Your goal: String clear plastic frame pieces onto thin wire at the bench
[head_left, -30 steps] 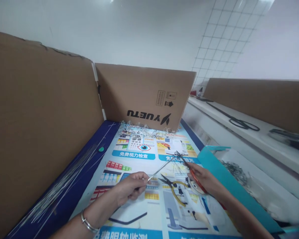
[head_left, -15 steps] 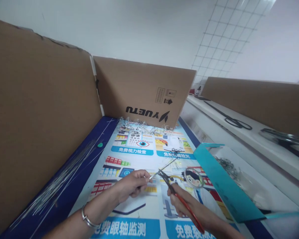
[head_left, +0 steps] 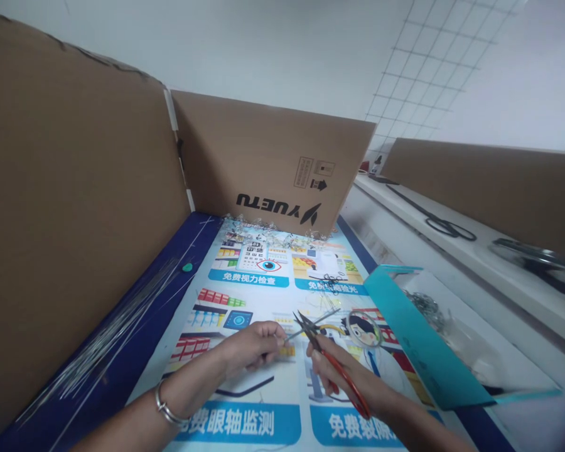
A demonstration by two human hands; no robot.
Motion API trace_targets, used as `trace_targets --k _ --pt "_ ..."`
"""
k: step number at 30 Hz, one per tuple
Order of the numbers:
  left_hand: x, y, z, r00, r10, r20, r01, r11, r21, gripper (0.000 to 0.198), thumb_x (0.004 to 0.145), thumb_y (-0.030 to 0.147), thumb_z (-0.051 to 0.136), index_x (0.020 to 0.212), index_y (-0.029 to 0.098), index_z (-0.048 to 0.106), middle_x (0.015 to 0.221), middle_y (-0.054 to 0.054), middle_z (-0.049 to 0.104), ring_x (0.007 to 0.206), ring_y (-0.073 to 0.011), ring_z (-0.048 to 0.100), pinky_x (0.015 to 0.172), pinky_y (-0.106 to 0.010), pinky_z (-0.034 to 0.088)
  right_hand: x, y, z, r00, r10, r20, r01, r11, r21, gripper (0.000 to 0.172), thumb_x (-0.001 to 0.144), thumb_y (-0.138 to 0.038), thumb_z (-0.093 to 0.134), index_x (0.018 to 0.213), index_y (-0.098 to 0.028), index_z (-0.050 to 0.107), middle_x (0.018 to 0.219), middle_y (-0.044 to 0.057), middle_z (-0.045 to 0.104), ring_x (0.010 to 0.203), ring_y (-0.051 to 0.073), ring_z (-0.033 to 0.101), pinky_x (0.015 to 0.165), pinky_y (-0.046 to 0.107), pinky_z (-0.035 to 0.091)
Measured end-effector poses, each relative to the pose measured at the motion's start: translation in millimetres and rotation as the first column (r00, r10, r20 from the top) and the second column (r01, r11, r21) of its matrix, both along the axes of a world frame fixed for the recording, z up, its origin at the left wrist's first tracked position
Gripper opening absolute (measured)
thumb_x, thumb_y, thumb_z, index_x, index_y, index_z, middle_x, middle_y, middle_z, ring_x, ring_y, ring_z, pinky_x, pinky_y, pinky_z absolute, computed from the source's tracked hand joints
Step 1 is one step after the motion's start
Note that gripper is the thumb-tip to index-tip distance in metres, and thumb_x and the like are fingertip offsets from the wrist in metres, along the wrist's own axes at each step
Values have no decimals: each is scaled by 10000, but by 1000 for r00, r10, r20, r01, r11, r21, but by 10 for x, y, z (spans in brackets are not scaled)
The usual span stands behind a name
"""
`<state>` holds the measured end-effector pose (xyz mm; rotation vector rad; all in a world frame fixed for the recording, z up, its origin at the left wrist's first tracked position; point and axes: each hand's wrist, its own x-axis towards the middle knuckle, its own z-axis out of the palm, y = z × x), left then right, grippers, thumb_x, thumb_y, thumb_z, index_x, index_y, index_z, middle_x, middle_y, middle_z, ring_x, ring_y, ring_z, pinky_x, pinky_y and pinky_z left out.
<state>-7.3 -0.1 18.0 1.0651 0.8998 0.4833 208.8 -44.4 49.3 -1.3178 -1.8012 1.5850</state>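
Cutters (head_left: 311, 331) now at wire (head_left: 324, 316): L hand (head_left: 254, 345) pinches wire, R hand (head_left: 328, 376) grips cutters; teal tray (head_left: 419, 358) holds chains (head_left: 426, 307).

Small piecework workshop, a wire-cutting station. An optician poster (head_left: 258, 276) serves as work mat, boxed in by cardboard dividers (head_left: 263, 163) behind and left of it. A bundle of thin metal wires (head_left: 108, 339) lies along its left edge, wire offcuts (head_left: 263, 227) at its far edge, red-handled snips (head_left: 311, 333) over its near part. Right of the poster sit a teal tray (head_left: 424, 358) of metal bits, then a neighbouring desk (head_left: 480, 263) with scissors (head_left: 445, 226), and a wire grid (head_left: 424, 63) on the wall.
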Motion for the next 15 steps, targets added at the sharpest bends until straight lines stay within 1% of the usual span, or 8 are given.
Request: trace_targets --k 6,12,15 --pt "-1 12 12 1000 -9 -27 9 1000 -13 225 675 368 600 786 179 549 465 84 467 332 -29 279 354 -175 120 -16 11 3 1000 17 -2 -17 999 39 348 857 -519 379 872 -182 464 672 -33 403 553 86 393 513 196 369" --pt "1 16 8 999 -21 -46 21 1000 -10 236 673 379 594 786 179 540 463 85 460 330 -32 263 344 -173 115 -4 1 -8 1000 13 -7 -13 1000 8 342 862 -513 376 855 -179 452 692 -30 413 545 76 400 512 198 365" --pt "2 15 6 999 -23 -28 22 1000 -13 229 677 376 592 782 180 539 465 85 453 335 -33 264 342 -174 113 -10 -6 12 1000 5 -15 -6 1000 -13 345 859 -518 381 853 -180 451 715 -21 427 557 75 410 512 195 363"
